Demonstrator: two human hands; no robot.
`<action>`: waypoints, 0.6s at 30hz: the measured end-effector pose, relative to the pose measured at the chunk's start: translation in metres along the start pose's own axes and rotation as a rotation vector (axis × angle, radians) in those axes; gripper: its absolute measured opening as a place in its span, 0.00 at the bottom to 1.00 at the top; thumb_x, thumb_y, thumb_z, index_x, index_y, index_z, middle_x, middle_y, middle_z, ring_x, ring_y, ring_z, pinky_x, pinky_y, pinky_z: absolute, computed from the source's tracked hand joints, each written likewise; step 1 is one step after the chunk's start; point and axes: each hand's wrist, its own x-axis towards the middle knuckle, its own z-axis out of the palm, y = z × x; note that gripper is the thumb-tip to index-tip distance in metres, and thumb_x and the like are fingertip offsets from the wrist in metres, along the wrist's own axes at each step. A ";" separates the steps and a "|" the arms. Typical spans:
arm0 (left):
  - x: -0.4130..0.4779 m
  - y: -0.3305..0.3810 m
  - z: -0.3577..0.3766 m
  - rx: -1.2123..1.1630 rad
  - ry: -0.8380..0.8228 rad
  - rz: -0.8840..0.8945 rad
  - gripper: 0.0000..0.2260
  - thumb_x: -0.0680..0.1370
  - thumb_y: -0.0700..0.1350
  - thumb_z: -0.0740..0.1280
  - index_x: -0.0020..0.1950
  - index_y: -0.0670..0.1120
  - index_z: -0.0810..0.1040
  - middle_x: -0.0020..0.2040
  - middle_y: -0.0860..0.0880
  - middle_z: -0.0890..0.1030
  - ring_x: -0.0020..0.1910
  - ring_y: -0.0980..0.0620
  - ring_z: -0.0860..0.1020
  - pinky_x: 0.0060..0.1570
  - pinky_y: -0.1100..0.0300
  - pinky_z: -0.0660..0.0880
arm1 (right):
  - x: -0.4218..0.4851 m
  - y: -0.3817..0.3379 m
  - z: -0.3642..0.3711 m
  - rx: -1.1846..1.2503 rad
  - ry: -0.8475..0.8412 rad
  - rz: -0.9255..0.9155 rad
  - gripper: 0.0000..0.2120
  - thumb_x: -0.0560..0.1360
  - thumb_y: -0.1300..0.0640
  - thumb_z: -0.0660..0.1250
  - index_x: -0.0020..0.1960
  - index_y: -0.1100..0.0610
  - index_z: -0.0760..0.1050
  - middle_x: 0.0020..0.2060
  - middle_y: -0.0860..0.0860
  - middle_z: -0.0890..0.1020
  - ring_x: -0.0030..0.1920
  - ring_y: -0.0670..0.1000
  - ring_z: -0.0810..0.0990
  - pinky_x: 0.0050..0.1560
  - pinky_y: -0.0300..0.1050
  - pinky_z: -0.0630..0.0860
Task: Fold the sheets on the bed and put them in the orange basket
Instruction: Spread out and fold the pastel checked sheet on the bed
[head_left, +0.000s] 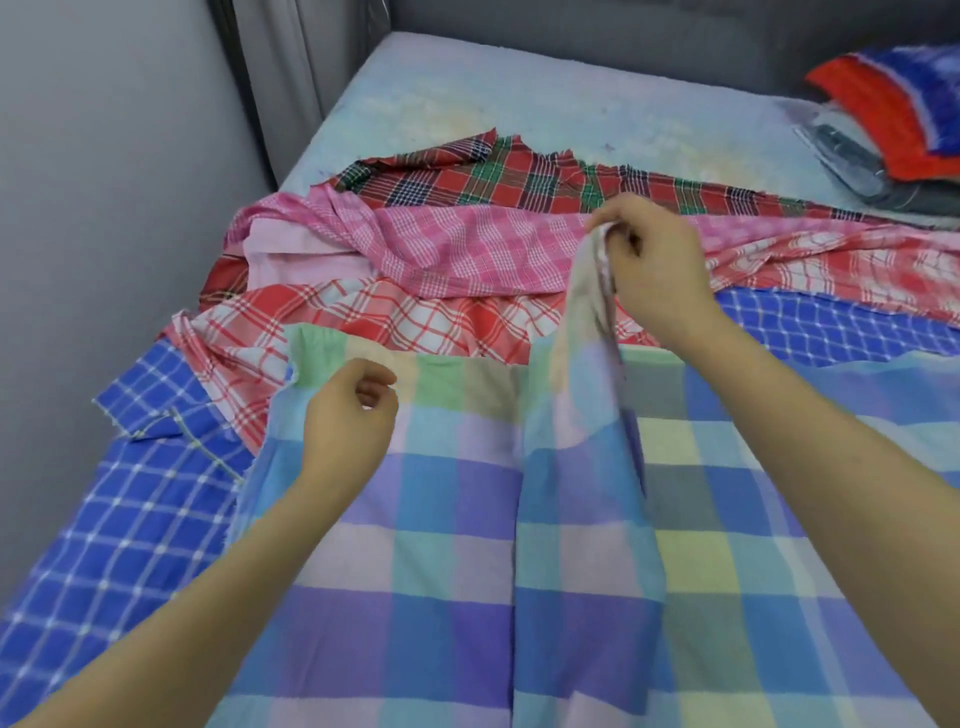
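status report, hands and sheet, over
Right hand pinching a raised fold of the pastel checked sheet. Left hand loosely curled over its far edge, holding nothing. Pink checked sheet and red tartan sheet heaped beyond; basket unseen.

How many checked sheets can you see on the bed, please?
5: the pastel sheet nearest, pinched by the right hand; blue sheet beneath it; red-white sheet behind; pink sheet beyond; dark tartan sheet farthest. Others may be hidden.

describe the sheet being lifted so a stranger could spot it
On the pale blue mattress, look nearest the camera. It is the pastel checked sheet, one fold pinched up by the right hand. Only it has broad blue, lilac and yellow blocks, not fine lines.
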 end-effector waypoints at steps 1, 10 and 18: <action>0.012 0.006 -0.011 -0.079 0.035 -0.071 0.08 0.73 0.32 0.63 0.43 0.44 0.76 0.37 0.51 0.77 0.36 0.54 0.74 0.40 0.68 0.71 | 0.017 -0.030 0.012 0.048 -0.046 -0.066 0.14 0.74 0.68 0.56 0.48 0.57 0.80 0.35 0.42 0.76 0.35 0.39 0.73 0.40 0.38 0.70; 0.076 -0.007 -0.071 -0.407 0.046 -0.445 0.09 0.79 0.44 0.57 0.40 0.45 0.71 0.39 0.43 0.76 0.33 0.50 0.73 0.32 0.60 0.72 | 0.054 -0.135 0.168 0.228 -0.652 -0.026 0.28 0.73 0.75 0.57 0.72 0.62 0.64 0.68 0.57 0.71 0.55 0.47 0.78 0.49 0.28 0.70; 0.029 -0.059 -0.041 0.048 -0.093 -0.470 0.13 0.78 0.50 0.62 0.35 0.47 0.68 0.42 0.37 0.81 0.43 0.40 0.80 0.47 0.53 0.76 | -0.011 -0.062 0.182 -0.244 -0.487 0.169 0.14 0.77 0.60 0.62 0.61 0.60 0.77 0.57 0.57 0.80 0.60 0.58 0.76 0.56 0.44 0.69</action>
